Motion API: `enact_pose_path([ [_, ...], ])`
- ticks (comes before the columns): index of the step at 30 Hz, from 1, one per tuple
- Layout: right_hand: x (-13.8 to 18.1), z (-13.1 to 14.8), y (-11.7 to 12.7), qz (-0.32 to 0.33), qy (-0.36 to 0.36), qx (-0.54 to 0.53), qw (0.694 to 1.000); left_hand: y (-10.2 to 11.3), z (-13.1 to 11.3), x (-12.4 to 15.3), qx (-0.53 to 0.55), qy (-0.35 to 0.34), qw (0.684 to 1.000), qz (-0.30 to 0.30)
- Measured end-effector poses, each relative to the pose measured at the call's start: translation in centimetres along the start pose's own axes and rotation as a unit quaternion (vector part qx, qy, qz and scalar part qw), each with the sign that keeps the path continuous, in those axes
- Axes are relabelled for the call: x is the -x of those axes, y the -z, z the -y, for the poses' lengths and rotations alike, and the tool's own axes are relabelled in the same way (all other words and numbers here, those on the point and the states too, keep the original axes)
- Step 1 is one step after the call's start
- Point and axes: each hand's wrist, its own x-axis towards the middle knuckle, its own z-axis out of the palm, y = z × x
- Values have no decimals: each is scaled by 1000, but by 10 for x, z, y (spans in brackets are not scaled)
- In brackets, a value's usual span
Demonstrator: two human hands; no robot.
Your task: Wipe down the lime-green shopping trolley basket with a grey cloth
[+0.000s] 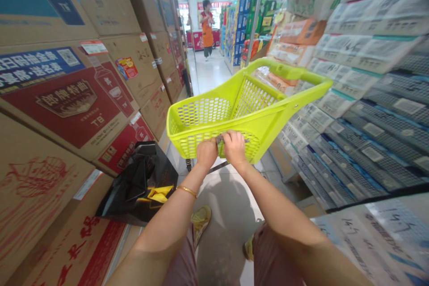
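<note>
A lime-green plastic shopping cart (204, 129) stands crosswise in the aisle just ahead of me, its handle (313, 85) up at the right. My left hand (207, 152), with a gold bangle on the wrist, is closed against the cart's near side. Beside it my right hand (234, 146) has its fingers curled at the same perforated wall. Between the two hands shows a bit of crumpled grey-brown cloth (220, 139), and both seem to grip it. Most of the cloth is hidden by my fingers. Nothing shows inside the part of the basket I see.
Stacked cardboard cartons (80, 98) wall the left side. A black bag (140, 187) with something yellow stands on the floor by them. Packs of wrapped goods (368, 53) and dark-blue packages (378, 134) fill the right. Farther down the aisle is a person in an orange apron (207, 35).
</note>
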Motion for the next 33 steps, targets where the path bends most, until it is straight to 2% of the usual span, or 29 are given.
enact_pose_path([
  [3,-14,2,8,-52,-39,-18,998,0,-1,1,4,1,1000,3],
  [7,-12,4,4,-57,-23,-11,998,-1,0,1,5,-10,1000,5],
  [19,37,-4,-23,110,86,35,990,0,2,0,-10,-2,1000,3],
  [22,40,-4,-23,126,97,36,987,0,2,0,-6,-5,1000,5],
  [26,25,-2,-14,81,63,26,994,1,1,1,1,0,1000,10],
  [33,-8,4,3,-64,-28,-19,997,0,1,2,8,2,1000,9],
])
